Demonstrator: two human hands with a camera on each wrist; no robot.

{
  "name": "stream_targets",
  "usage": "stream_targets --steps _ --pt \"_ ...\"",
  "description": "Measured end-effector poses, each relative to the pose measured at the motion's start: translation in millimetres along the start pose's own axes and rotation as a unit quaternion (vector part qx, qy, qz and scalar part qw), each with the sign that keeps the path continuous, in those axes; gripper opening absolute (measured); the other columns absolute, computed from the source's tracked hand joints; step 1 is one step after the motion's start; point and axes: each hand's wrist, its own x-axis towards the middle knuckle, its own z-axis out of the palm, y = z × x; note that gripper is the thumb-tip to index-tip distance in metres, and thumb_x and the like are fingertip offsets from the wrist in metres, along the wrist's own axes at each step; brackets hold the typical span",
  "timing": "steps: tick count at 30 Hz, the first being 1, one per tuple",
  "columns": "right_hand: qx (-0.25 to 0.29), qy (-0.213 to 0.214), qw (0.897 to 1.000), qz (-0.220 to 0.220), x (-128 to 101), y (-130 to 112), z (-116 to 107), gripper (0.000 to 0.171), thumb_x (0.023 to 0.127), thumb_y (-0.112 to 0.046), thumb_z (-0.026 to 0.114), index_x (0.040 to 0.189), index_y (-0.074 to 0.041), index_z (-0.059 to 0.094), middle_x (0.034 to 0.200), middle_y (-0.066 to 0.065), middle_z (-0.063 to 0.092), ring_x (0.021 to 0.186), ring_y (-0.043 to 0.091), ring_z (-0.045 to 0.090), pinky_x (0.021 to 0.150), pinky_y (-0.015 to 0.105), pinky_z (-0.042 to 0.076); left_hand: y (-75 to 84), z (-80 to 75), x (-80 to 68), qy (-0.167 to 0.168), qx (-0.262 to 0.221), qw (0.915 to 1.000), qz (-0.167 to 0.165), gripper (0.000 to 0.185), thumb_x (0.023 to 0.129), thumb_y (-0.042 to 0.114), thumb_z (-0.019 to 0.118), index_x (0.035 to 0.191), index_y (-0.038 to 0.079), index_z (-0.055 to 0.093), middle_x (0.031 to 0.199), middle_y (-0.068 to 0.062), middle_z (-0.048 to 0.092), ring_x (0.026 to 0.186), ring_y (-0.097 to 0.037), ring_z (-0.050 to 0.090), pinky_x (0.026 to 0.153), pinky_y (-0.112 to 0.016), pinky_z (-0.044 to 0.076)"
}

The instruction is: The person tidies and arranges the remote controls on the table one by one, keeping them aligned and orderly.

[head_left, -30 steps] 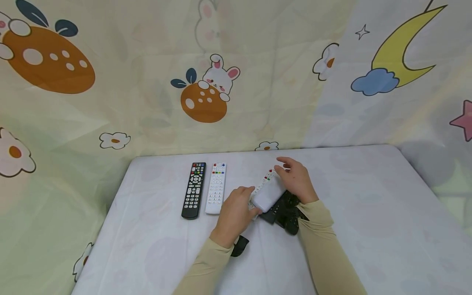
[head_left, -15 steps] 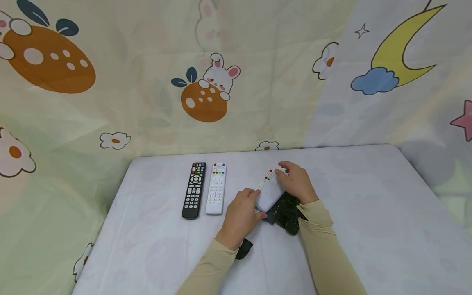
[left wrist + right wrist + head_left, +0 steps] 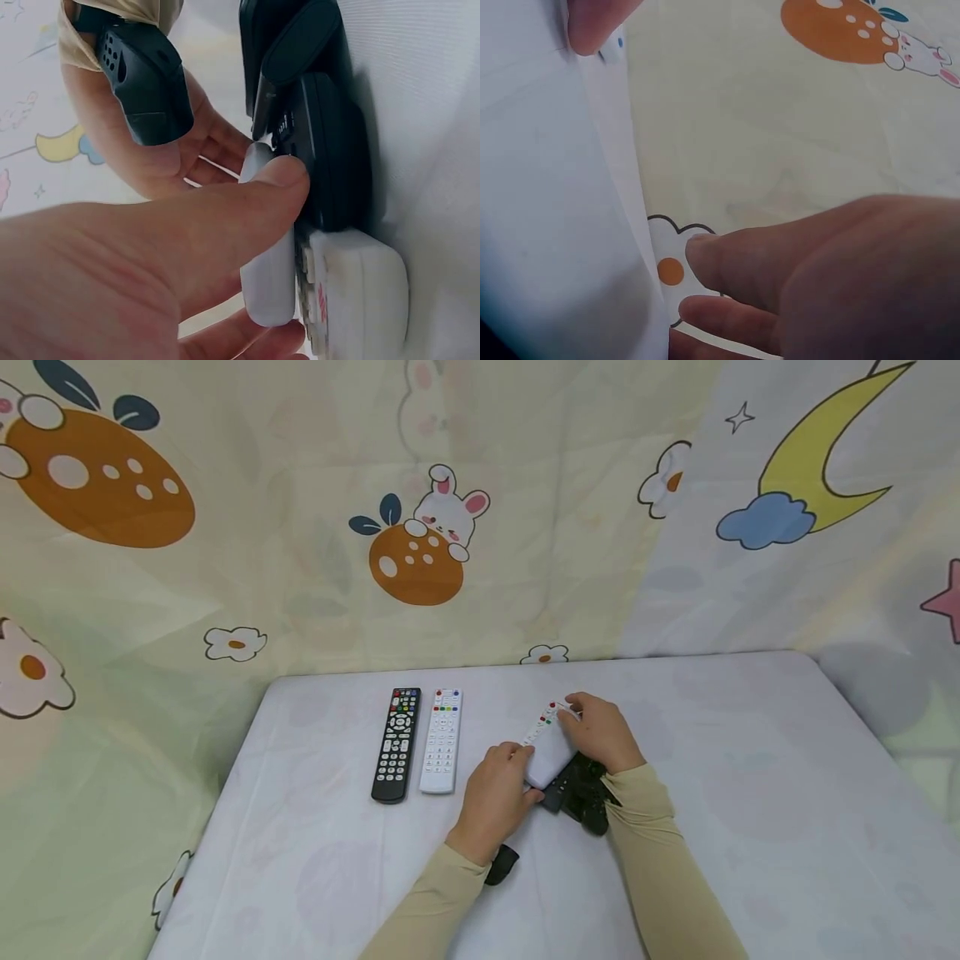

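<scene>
Student: Head view: where is the white slab (image 3: 549, 760)?

Instructor: About midway across the tabletop (image 3: 750, 827), nearer the far edge, overlapping a buttoned remote (image 3: 545, 720). A black remote (image 3: 395, 746) and a white remote (image 3: 441, 741) lie side by side toward the far left corner.

Student: And each grip?

Instructor: Left hand (image 3: 491, 797): thumb and fingers closed to the slab's thickness, pinching its near left end. Right hand (image 3: 603, 739): fingers loosely bent at the far right end; whether they touch it cannot be told.

Student: Left wrist view?

Instructor: The slab appears edge-on between thumb and fingers, just beside a dark remote (image 3: 337, 165) and what seems to be the buttoned remote's end.

Student: How should it handle?

Instructor: Judging by looks, it is light, stiff and fairly sturdy, with a smooth face inclined to slip. The long edges, near the middle, should offer a surer hold than the rounded corners.

Student: Right wrist view?

Instructor: The right hand's nearest fingertips (image 3: 705, 259) are parted, the printed backdrop (image 3: 727, 127) showing between them; they hold nothing visible.
</scene>
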Motion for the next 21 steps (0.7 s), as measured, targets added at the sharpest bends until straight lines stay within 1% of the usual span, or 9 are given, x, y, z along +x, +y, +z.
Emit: stream_targets --steps 9,15,21 --pt "0.0 0.003 1.0 0.002 -0.4 -2.2 -0.1 0.044 0.102 -0.021 0.052 0.134 0.007 0.057 0.124 0.028 0.064 0.11 0.042 0.063 0.091 0.054 0.05 2.3 0.3 0.6 0.009 -0.003 0.9999 -0.008 0.059 0.074 0.026 0.091 0.125 0.005 0.069 0.115 -0.008 0.066 0.1 -0.023 0.062 0.078 -0.032 0.054" --pt "0.009 0.013 1.0 -0.005 0.1 -2.7 -1.3 0.044 0.102 -0.023 0.053 0.134 0.007 0.058 0.124 0.027 0.065 0.112 0.042 0.062 0.093 0.054 0.049 1.1 -2.4 0.7 0.018 -0.01 0.9998 -0.005 0.059 0.075 0.024 0.091 0.126 0.004 0.068 0.116 -0.008 0.066 0.101 -0.023 0.062 0.08 -0.033 0.054" --pt "0.034 0.019 0.999 -0.009 0.8 -3.4 -1.4 0.044 0.102 -0.023 0.054 0.136 0.005 0.057 0.126 0.026 0.064 0.114 0.041 0.061 0.095 0.054 0.048 -0.8 -9.8 0.1 0.021 -0.022 0.9995 -0.009 0.059 0.076 0.023 0.09 0.127 0.004 0.067 0.118 -0.009 0.065 0.104 -0.023 0.061 0.084 -0.033 0.054"
